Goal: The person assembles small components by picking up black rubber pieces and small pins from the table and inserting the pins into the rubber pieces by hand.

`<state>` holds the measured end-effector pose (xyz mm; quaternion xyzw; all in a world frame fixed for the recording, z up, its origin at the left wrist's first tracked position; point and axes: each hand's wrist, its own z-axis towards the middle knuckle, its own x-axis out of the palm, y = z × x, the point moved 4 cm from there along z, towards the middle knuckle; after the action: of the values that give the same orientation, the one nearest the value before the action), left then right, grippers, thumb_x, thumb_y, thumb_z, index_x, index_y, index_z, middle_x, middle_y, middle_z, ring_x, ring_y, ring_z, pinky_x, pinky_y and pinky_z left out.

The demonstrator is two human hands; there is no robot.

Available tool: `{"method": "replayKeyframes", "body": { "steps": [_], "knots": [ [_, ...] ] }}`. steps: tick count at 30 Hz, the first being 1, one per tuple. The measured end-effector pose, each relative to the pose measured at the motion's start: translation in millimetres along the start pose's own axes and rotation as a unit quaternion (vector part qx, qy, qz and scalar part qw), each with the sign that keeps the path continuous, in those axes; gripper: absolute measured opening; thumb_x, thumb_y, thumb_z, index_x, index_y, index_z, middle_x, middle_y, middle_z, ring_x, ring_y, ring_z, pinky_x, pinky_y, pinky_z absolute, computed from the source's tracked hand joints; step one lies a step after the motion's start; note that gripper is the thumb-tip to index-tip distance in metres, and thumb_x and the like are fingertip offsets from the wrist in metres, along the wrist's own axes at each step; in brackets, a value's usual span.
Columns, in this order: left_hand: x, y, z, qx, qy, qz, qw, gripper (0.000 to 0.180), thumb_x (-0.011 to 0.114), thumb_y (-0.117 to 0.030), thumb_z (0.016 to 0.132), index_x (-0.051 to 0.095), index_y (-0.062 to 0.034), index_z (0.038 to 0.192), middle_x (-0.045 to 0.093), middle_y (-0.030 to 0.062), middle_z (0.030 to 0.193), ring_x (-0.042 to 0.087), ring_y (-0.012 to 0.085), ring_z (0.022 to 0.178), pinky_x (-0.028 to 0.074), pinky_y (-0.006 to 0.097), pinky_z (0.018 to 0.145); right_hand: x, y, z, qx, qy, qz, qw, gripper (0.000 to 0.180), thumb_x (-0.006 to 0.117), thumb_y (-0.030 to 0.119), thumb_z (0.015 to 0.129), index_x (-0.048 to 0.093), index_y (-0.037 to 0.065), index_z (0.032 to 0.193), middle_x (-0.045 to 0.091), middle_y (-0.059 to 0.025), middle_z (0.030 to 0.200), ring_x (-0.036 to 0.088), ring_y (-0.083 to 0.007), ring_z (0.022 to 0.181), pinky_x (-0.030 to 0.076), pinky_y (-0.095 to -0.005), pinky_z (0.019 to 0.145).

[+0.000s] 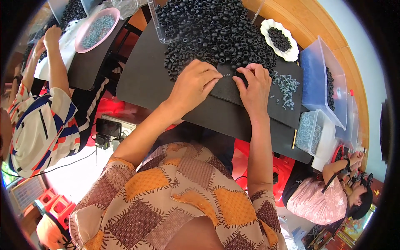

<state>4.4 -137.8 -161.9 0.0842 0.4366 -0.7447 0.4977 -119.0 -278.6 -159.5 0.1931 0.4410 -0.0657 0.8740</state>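
My left hand is closed in a pinch over a dark board. A small metal spring shows right at its fingertips; whether they grip it I cannot tell. Just to the right, my right hand has thumb and forefinger curled toward each other. Anything between them blends into the black behind. Beyond both hands spreads a large heap of small black barrel-shaped plastic parts. Loose small springs lie on the board to the right of my right hand.
A white scalloped dish of black parts stands at the far right. Along the right are a clear bin and a tub of springs. At left, another person works beside a pink basin; a third person sits at right.
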Motion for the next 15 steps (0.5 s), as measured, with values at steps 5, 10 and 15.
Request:
{"method": "replayKeyframes", "body": {
  "steps": [5,10,15],
  "knots": [
    [-8.5,-9.4,-15.5,-0.062,-0.021,-0.082,0.994,0.020,0.070,-0.002,0.081,0.070,-0.0044,0.101,0.067,0.0074,0.096,0.063,0.0214,0.089,0.051,0.031,0.076,-10.2,7.5,0.9,-0.002,-0.016,0.020,1.000,0.022,0.077,0.010,0.073,0.069,0.008,0.094,0.057,-0.0041,0.095,0.055,-0.0235,0.087,0.043,-0.0366,0.077],
    [-6.6,-13.3,-25.3,-0.279,0.027,-0.365,0.888,0.030,0.069,-0.005,0.088,0.062,-0.0031,0.116,0.066,0.0053,0.099,0.062,0.0105,0.093,0.051,0.026,0.080,-7.5,18.8,-19.4,0.180,0.016,0.501,0.847,0.022,0.070,-0.006,0.077,0.067,0.002,0.097,0.061,-0.0047,0.097,0.056,-0.0121,0.080,0.047,-0.0240,0.073],
    [6.0,-11.8,-33.5,-0.295,0.000,-0.505,0.811,0.029,0.067,-0.006,0.091,0.059,0.0000,0.118,0.065,0.0046,0.100,0.062,0.0096,0.090,0.052,0.025,0.083,-9.2,48.5,-25.8,0.088,-0.008,0.411,0.907,0.026,0.071,-0.009,0.076,0.068,0.003,0.099,0.064,-0.0049,0.093,0.058,-0.0120,0.076,0.048,-0.0249,0.069]
  ]
}}
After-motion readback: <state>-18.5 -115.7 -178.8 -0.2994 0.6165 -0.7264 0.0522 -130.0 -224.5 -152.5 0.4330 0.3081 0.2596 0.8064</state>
